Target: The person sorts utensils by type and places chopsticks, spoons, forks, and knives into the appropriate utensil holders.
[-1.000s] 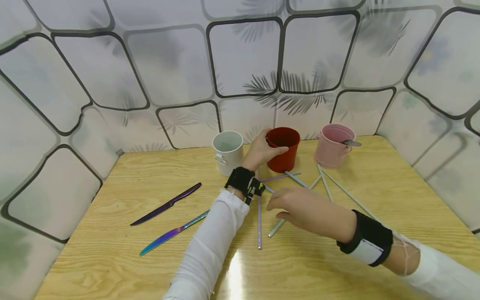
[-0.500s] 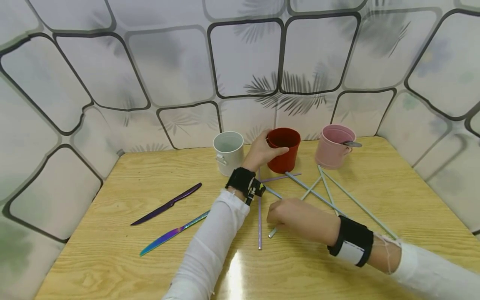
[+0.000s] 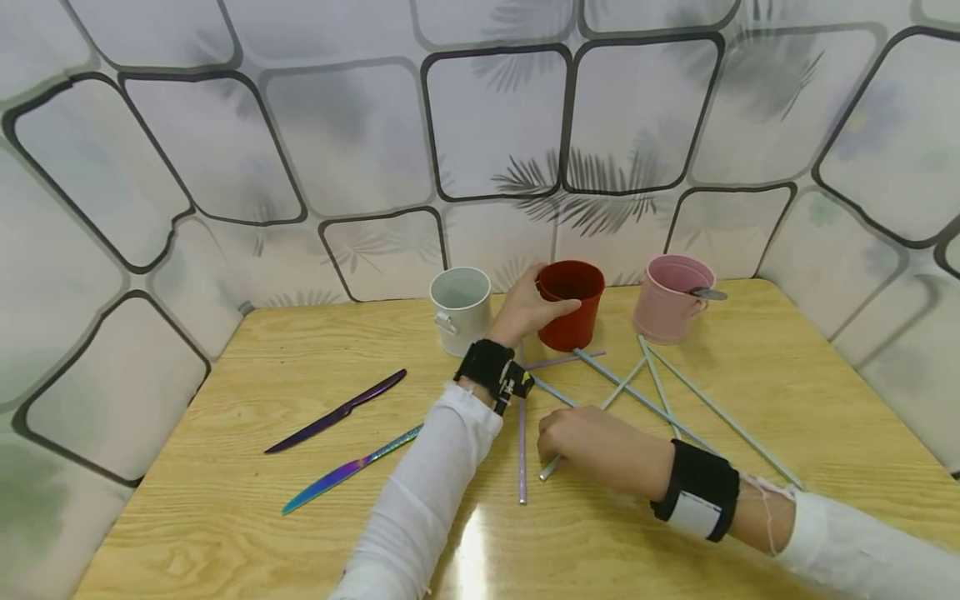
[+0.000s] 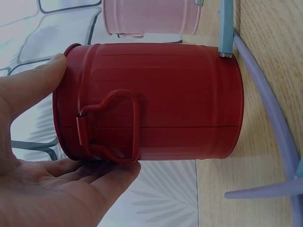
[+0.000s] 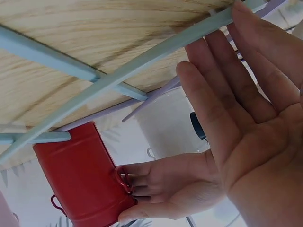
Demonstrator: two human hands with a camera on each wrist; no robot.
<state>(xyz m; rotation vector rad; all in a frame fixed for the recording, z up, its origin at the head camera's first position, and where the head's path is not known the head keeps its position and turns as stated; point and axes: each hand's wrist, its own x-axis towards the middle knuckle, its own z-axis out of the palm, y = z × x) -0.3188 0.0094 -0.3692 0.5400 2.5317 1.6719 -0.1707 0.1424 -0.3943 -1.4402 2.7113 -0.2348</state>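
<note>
My left hand (image 3: 525, 310) grips the red bucket (image 3: 570, 325) near its rim, thumb on the near side. The bucket stands upright on the table; its small wire handle shows in the left wrist view. At the near end of a pale green chopstick (image 3: 622, 385), my right hand (image 3: 600, 446) reaches down. Seen from the right wrist, its thumb and fingers pinch this pale green chopstick (image 5: 128, 71). Blue chopsticks (image 3: 645, 402) lie under or beside it, one with an end at the red bucket's foot. A lilac chopstick (image 3: 522, 450) lies left of my right hand.
A white bucket (image 3: 465, 329) stands left of the red one. To the right is a pink bucket (image 3: 663, 315) holding a spoon (image 3: 707, 293). Two knives, one purple (image 3: 345, 408) and one rainbow-coloured (image 3: 360, 462), lie at left. More pale green chopsticks (image 3: 723, 415) lie at right.
My right hand has come down to the pale green chopstick and its fingers have closed on its near end. The left hand has kept its grip on the red bucket.
</note>
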